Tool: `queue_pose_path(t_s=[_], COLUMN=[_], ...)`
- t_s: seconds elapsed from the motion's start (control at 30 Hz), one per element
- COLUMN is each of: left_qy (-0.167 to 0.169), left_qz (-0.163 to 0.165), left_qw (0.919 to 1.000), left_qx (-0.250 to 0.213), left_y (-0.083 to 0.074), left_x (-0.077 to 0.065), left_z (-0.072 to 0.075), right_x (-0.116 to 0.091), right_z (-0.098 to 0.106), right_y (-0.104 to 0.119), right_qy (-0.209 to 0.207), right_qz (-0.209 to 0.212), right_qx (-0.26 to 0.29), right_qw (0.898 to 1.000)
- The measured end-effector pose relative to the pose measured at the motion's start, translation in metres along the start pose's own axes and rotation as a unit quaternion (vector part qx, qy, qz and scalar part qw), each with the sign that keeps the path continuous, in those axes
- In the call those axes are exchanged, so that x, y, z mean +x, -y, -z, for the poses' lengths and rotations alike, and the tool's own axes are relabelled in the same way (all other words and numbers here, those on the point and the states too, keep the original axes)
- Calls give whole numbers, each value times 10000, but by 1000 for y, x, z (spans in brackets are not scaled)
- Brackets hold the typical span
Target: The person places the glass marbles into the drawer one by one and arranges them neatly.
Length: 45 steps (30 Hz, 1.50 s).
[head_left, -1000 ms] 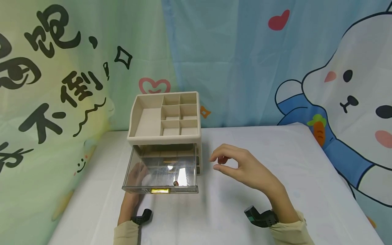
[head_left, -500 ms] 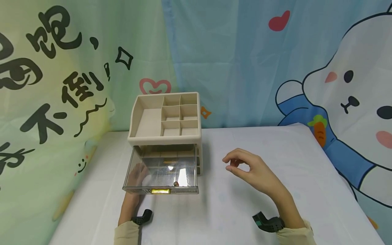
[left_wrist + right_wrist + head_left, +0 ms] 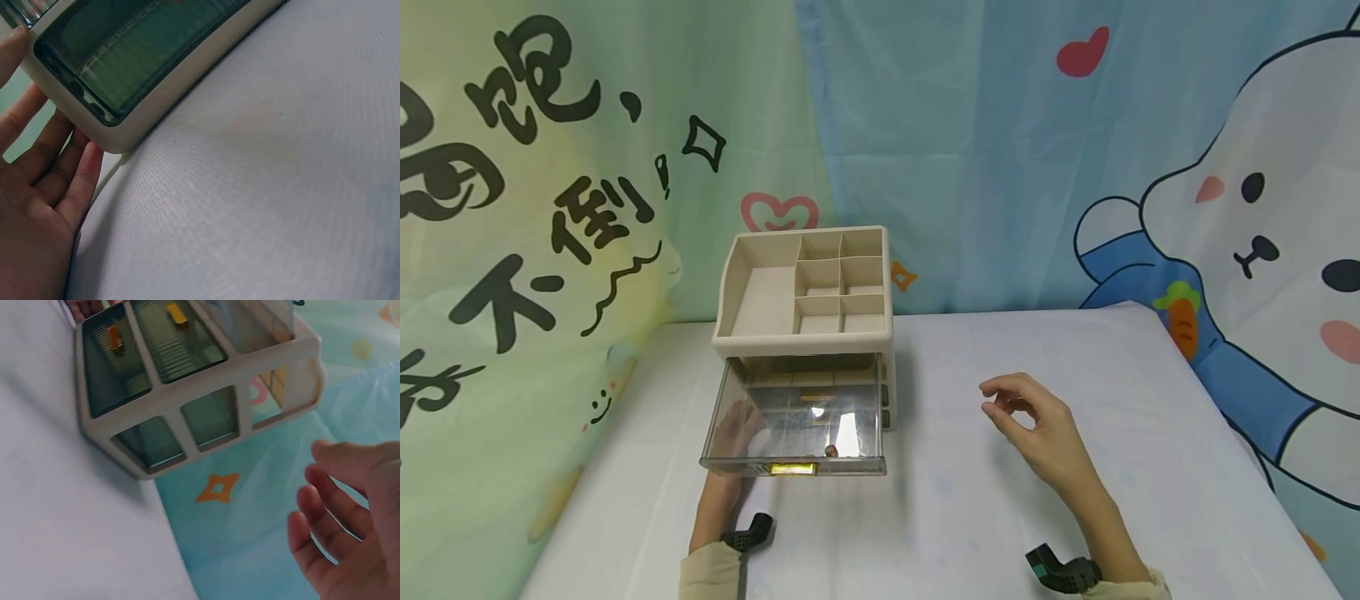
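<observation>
A cream desktop organizer (image 3: pixel 801 340) stands at the table's back, its top divided into small compartments. Its clear upper drawer (image 3: pixel 775 433) is pulled out, with a gold handle (image 3: pixel 793 469) in front and a small brown object (image 3: pixel 831 451) inside near the front right. My left hand (image 3: pixel 44 181) rests against the organizer's left side, thumb tip at the front edge and fingers fairly straight; the head view shows it partly through the drawer. My right hand (image 3: pixel 1037 425) hovers right of the organizer, fingers loosely bent, thumb and index tips apart, nothing visible between them.
Two more dark clear drawers (image 3: pixel 115 369) sit closed below, as the right wrist view shows. A white cloth covers the table (image 3: pixel 940 533). Behind it hangs a printed curtain (image 3: pixel 970 167) with a cartoon rabbit. Each wrist wears a black device (image 3: pixel 1063 571).
My right hand has drawn away from the organizer, moving right and slightly toward me, its thumb and index tips coming closer together. The left hand and the drawer have stayed put.
</observation>
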State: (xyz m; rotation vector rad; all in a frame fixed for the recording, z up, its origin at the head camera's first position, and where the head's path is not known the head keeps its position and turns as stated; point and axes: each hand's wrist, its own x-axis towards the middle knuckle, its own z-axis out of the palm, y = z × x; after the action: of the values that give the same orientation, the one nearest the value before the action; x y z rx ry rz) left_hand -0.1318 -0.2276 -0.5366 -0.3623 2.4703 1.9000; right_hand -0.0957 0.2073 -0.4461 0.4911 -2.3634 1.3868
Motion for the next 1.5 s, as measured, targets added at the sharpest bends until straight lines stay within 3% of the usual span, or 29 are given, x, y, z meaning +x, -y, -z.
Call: queue_pose_path(t_s=[0.13, 0.27, 0.4, 0.63, 0.93, 1.2, 1.5], left_qy=[-12, 1, 36, 22, -53, -17, -77], left_qz=[103, 7, -39, 166, -64, -41, -82], left_qw=[9999, 10000, 10000, 9998, 10000, 9998, 9999], left_qx=[-13, -47, 4, 103, -42, -174, -3], left_y=[1, 2, -2, -10, 4, 0, 5], left_x=[0, 0, -2, -7, -1, -2, 5], left_z=[2, 2, 1, 3, 0, 0, -2], right_x=[-8, -16, -22, -29, -35, -37, -39], right_z=[-3, -4, -3, -2, 5, 15, 23], right_y=[-9, -19, -26, -38, -60, -72, -87], right_qy=[-426, -731, -929, -1100, -679, -258, 105], right_qz=[-73, -367, -714, -1051, -1062, -1119, -764], right_qx=[123, 279, 309, 211, -261, -746, -1259], right_qw=[9990, 9963, 9926, 9881, 9917, 9906, 9890])
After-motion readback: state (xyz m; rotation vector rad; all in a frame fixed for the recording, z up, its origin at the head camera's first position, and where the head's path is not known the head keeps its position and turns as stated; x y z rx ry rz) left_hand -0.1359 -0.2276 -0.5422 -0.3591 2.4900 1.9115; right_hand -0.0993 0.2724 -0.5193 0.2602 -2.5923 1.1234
